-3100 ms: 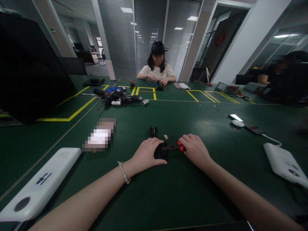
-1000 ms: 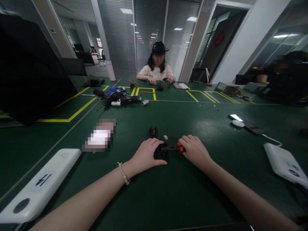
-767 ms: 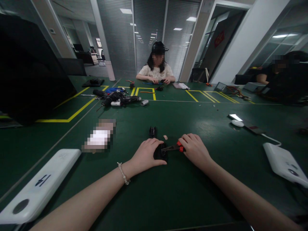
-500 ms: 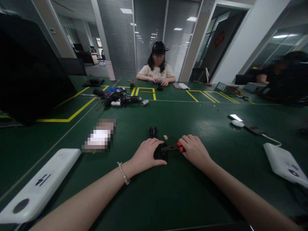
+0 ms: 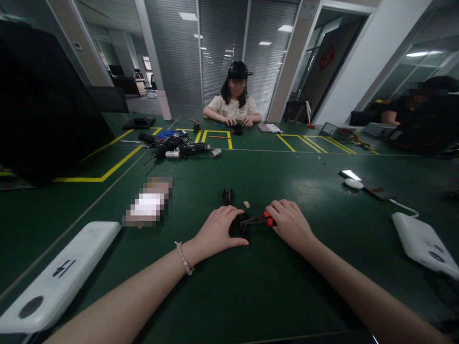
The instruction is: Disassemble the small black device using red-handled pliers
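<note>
My left hand (image 5: 222,228) is closed round a flat black part (image 5: 239,228) that lies on the green table, its thumb along the near edge and its fingers over the far side. From the right, my right hand (image 5: 291,220) grips the red handles of a pair of pliers (image 5: 258,220). The jaws of the pliers touch the top of the black part; whether they pinch anything there is too small to tell. Just beyond my left fingers stands a small black ribbed piece (image 5: 227,196). Beside it lies a small pinkish scrap (image 5: 246,204).
White power banks lie at the left (image 5: 60,279) and right (image 5: 425,241). A phone (image 5: 148,203) is left of my hands. Farther off are a heap of tools and cables (image 5: 175,145) and a white mouse (image 5: 353,183). A person (image 5: 233,102) works across the table (image 5: 229,291).
My hands, the pliers and the black part stay almost in place. Across the table, the other person's hands have shifted slightly.
</note>
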Action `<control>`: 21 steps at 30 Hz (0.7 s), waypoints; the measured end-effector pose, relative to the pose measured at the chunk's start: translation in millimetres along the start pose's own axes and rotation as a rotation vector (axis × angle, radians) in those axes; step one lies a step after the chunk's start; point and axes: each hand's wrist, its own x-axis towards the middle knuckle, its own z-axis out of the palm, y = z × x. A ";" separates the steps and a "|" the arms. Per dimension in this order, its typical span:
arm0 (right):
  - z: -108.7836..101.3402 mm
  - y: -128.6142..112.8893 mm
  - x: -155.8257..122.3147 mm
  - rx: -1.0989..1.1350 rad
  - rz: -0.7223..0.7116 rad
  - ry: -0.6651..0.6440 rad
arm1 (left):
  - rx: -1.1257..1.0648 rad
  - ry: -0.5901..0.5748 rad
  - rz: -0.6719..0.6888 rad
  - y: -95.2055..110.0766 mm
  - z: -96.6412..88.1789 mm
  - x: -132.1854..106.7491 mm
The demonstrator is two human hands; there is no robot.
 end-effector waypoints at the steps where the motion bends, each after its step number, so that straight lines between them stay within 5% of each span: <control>1: 0.3 0.2 -0.1 0.005 0.000 0.001 | -0.001 -0.002 -0.002 -0.3 0.1 0.0; 21: -2.5 -2.0 -0.7 -0.046 -0.009 0.007 | 0.018 0.006 0.006 -1.2 1.6 0.6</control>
